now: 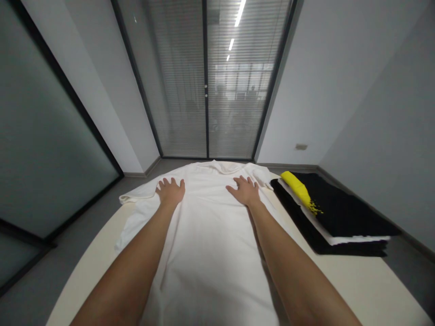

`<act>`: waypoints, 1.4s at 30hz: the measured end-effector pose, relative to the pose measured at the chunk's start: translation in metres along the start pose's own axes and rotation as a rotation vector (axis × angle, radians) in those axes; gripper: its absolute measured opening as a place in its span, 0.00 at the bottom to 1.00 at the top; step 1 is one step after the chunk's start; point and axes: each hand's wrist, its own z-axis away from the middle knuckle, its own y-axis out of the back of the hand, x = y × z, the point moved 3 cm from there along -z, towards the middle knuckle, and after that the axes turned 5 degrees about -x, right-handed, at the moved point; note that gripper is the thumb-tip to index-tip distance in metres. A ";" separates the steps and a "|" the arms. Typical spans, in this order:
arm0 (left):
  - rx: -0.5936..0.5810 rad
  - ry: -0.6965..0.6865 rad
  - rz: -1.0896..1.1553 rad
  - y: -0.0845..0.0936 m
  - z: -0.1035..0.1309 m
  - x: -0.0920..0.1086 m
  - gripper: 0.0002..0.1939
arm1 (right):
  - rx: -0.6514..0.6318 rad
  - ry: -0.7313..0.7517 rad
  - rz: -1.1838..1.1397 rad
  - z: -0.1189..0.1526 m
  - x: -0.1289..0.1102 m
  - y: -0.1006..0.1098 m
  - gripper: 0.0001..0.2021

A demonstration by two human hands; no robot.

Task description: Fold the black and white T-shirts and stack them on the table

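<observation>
A white T-shirt [210, 226] lies spread over the table, its collar at the far edge and its body running toward me. My left hand [170, 191] rests flat on it near the left sleeve, fingers spread. On the other side, my right hand [245, 190] presses on the cloth below the collar, fingers apart. Neither hand grips anything. Some creases run down the shirt's left side, and its lower end passes out of view between my forearms.
On the right of the pale table [360, 280] sits a stack of folded black and white clothes [350, 208]. A yellow piece [295, 185] with a speckled end lies across it. Beyond the table are glass doors [207, 113] with blinds.
</observation>
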 end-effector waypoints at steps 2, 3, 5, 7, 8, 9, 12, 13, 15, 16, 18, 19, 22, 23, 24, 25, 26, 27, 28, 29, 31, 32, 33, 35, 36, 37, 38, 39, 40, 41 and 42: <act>0.056 -0.068 0.019 0.008 0.009 -0.001 0.32 | 0.065 0.030 -0.033 0.003 0.001 0.002 0.31; 0.086 -0.092 0.027 0.012 0.013 -0.001 0.30 | 0.094 0.049 -0.044 0.005 0.000 0.004 0.28; 0.141 -0.128 0.035 0.020 0.021 -0.003 0.29 | 0.124 0.081 -0.051 0.010 -0.001 0.006 0.23; 0.165 -0.164 0.033 0.025 0.029 -0.005 0.27 | 0.116 0.098 -0.039 0.015 -0.002 0.007 0.22; 0.163 -0.187 0.029 0.026 0.033 -0.005 0.27 | 0.104 0.106 -0.029 0.018 -0.002 0.007 0.22; 0.156 -0.214 0.024 0.028 0.038 -0.006 0.26 | 0.092 0.116 -0.018 0.021 -0.003 0.007 0.22; 0.125 -0.282 0.005 0.031 0.052 -0.011 0.24 | 0.070 0.145 -0.004 0.032 -0.005 0.007 0.23; 0.111 -0.301 -0.001 0.032 0.057 -0.013 0.24 | 0.067 0.151 -0.006 0.036 -0.005 0.007 0.23; 0.078 -0.335 -0.012 0.034 0.066 -0.018 0.24 | 0.063 0.159 -0.010 0.045 -0.005 0.007 0.23; 0.057 -0.352 -0.017 0.035 0.071 -0.021 0.24 | 0.061 0.162 -0.010 0.050 -0.005 0.006 0.23; 0.012 -0.386 -0.027 0.034 0.080 -0.026 0.23 | 0.054 0.170 -0.007 0.060 -0.005 0.006 0.24; -0.011 -0.399 -0.034 0.033 0.085 -0.029 0.23 | 0.049 0.171 -0.004 0.066 -0.005 0.006 0.24; -0.092 -0.409 -0.067 0.030 0.100 -0.039 0.25 | 0.016 0.152 0.001 0.083 -0.005 0.004 0.25; -0.120 -0.402 -0.079 0.029 0.105 -0.042 0.26 | 0.004 0.143 0.004 0.090 -0.005 0.003 0.26; -0.145 -0.392 -0.090 0.029 0.110 -0.044 0.28 | -0.006 0.137 0.007 0.096 -0.005 0.003 0.26; -0.166 -0.381 -0.100 0.030 0.114 -0.046 0.29 | -0.013 0.135 0.012 0.101 -0.005 0.003 0.27; -0.180 -0.371 -0.107 0.031 0.118 -0.046 0.30 | -0.019 0.135 0.016 0.107 -0.006 0.004 0.28; -0.186 -0.362 -0.114 0.032 0.121 -0.044 0.30 | -0.023 0.136 0.021 0.112 -0.007 0.005 0.29; -0.186 -0.351 -0.119 0.034 0.124 -0.042 0.30 | -0.020 0.139 0.026 0.117 -0.008 0.007 0.30; -0.181 -0.336 -0.123 0.035 0.127 -0.037 0.29 | -0.009 0.146 0.031 0.122 -0.010 0.009 0.30; -0.162 -0.294 -0.130 0.037 0.130 -0.026 0.28 | 0.037 0.168 0.034 0.129 -0.014 0.015 0.28; -0.150 -0.266 -0.132 0.036 0.130 -0.020 0.27 | 0.065 0.174 0.032 0.132 -0.017 0.018 0.27; -0.139 -0.238 -0.132 0.034 0.131 -0.014 0.27 | 0.083 0.176 0.029 0.135 -0.020 0.020 0.25; -0.122 -0.190 -0.129 0.030 0.129 -0.003 0.27 | 0.077 0.161 0.031 0.139 -0.026 0.021 0.24; -0.118 -0.175 -0.124 0.028 0.127 0.001 0.28 | 0.059 0.151 0.035 0.139 -0.029 0.020 0.25; -0.116 -0.166 -0.118 0.025 0.124 0.004 0.28 | 0.037 0.143 0.039 0.139 -0.031 0.018 0.27; -0.118 -0.164 -0.109 0.023 0.120 0.006 0.29 | 0.014 0.139 0.042 0.139 -0.032 0.016 0.30; -0.121 -0.168 -0.099 0.022 0.116 0.008 0.29 | -0.007 0.135 0.041 0.137 -0.032 0.013 0.33; -0.126 -0.177 -0.087 0.020 0.112 0.009 0.29 | -0.027 0.131 0.035 0.134 -0.032 0.011 0.35; -0.131 -0.188 -0.073 0.019 0.107 0.009 0.29 | -0.048 0.131 0.028 0.131 -0.030 0.009 0.37; -0.134 -0.203 -0.057 0.019 0.102 0.009 0.30 | -0.068 0.133 0.019 0.128 -0.028 0.007 0.37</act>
